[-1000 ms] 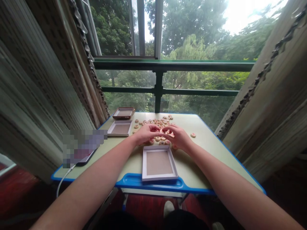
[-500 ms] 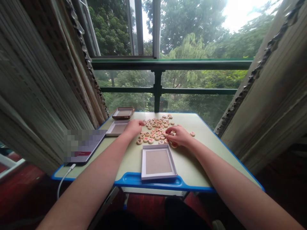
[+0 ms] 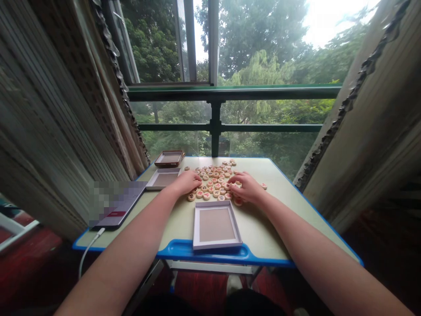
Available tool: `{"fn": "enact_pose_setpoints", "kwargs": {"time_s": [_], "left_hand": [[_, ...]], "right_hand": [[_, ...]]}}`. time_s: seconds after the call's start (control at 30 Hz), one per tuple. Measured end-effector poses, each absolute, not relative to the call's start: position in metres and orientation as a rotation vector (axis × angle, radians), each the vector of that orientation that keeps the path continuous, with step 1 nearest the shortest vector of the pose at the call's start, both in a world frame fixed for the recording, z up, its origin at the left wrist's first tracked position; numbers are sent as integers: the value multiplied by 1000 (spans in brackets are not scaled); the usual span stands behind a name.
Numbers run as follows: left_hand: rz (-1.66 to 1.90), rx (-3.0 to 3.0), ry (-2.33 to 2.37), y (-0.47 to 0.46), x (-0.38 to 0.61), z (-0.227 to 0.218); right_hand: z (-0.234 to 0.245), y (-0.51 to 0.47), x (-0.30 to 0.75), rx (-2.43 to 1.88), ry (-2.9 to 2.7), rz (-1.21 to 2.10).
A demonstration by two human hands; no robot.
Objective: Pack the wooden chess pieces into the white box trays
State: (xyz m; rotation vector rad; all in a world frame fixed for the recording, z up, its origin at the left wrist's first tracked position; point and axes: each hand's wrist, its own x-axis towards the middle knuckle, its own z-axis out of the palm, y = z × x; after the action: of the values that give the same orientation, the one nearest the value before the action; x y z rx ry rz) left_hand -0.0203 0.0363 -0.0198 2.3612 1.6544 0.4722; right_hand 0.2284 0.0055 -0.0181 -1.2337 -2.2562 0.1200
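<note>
Flanking the spread of round pieces [image 3: 215,174], both hands are right in among them! The right hand [image 3: 246,186] has its fingers bent and its grip a little parted at the near right of the spread, fingertips just beside a piece; whether it has hold of that one, I cannot tell. Over on the left, the left hand [image 3: 186,181] lies low with fingers curled in, thumb and fingertips close together, and its grip is hidden too well to say if a piece is inside.

Between them the pieces lie loose, flat on the worktop [image 3: 269,237], red and dark marks facing up. One lone piece [image 3: 264,186] sits out beyond the right hand.

Nearest the body, a white tray [image 3: 218,244] overlaps the blue trough at the front edge. Just left of the left hand comes a second tray [image 3: 162,180], with a brown box [image 3: 169,158] behind it. Farther left lies a flat device [image 3: 126,203], partly blurred, beside a white cable [image 3: 86,253]. Curtains [image 3: 365,131] frame the green railing [image 3: 263,92].
</note>
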Motion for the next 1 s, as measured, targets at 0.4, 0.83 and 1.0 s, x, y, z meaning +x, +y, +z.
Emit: {"fn": "enact_pose_setpoints", "kwargs": {"time_s": [0.4,0.83,1.0], "left_hand": [[539,2530,1351,35,-16,-23],[570,2559,1422,37,-10,-27],[578,2573,1504,33,-8,-23]], "right_hand": [[-19,7,230,-1226,-2250,117],[-19,9,230,-1213,-2269,136],[-19,9,230,-1195,-2275,137]]}}
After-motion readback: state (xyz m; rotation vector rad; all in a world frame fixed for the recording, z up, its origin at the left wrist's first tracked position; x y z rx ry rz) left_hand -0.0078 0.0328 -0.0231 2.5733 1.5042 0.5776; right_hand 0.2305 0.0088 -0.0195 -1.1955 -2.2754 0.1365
